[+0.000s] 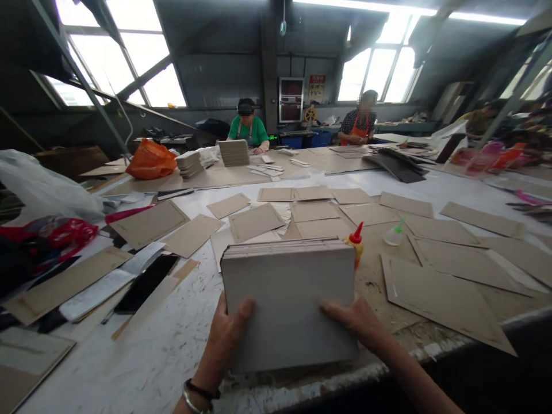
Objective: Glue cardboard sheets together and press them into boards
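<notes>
A thick stack of grey boards (288, 305) stands upright near the table's front edge, its broad face toward me and its layered edges showing on top. My left hand (230, 325) grips its left side, thumb on the face and fingers hidden behind. On the right side my right hand (351, 319) holds it the same way. Just behind the stack's upper right corner is a yellow glue bottle with a red tip (357, 238), partly covered by the boards. Farther right stands a clear bottle with a green tip (394, 233).
Flat brown cardboard pieces (448, 259) lie spread over the white table (172, 339). At left are a black phone-like slab (146, 283), papers and a plastic bag (43, 184). Across the table, one person in green (254, 131) and another in an orange apron (357, 129) sit near stacked boards (234, 153).
</notes>
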Available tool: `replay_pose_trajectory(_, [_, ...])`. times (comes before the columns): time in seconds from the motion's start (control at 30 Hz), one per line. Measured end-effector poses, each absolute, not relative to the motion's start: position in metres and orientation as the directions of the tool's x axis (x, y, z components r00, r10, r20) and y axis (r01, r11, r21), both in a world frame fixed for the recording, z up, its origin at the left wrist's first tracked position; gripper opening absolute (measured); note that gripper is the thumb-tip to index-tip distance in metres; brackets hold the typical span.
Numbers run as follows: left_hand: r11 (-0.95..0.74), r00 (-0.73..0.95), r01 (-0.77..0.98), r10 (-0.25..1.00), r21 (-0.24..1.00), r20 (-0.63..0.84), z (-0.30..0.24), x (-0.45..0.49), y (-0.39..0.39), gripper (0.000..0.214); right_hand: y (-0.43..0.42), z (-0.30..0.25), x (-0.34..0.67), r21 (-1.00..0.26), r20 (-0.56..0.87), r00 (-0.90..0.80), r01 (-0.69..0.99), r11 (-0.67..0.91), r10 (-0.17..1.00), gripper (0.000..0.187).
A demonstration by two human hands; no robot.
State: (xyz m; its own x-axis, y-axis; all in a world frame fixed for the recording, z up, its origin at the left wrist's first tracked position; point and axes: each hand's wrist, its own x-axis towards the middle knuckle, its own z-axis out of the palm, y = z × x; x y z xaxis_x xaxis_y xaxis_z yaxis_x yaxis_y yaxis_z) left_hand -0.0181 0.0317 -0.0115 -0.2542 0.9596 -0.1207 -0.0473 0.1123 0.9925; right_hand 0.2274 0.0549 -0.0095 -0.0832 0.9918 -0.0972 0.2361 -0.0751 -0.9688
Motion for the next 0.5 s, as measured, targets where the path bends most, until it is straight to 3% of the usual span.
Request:
replay_pose_trajectory(0.13, [0.399,-0.123,0.017,0.911,0.917,-0.394,-0.011,-0.016,0.046,0.066,0.075,0.014,0.234,-0.888,-0.36,-0.151,0.359,-0.289,0.92,0.055])
replay_pose_trajectory(0.23, [0.478,-0.041,0.12,0.878,0.87,-0.477,-0.019,-0.015,0.052,0.065,0.088,0.013,0.244,-0.776,-0.503,-0.138,0.507,-0.376,0.853,0.065])
replay_pose_trajectory(0.5, [0.45,-0.004,0.392,0.873,0.802,-0.488,-0.031,-0.013,0.056,0.072,0.1,0.005,0.258,-0.624,-0.448,-0.052,0.733,-0.27,0.892,0.062])
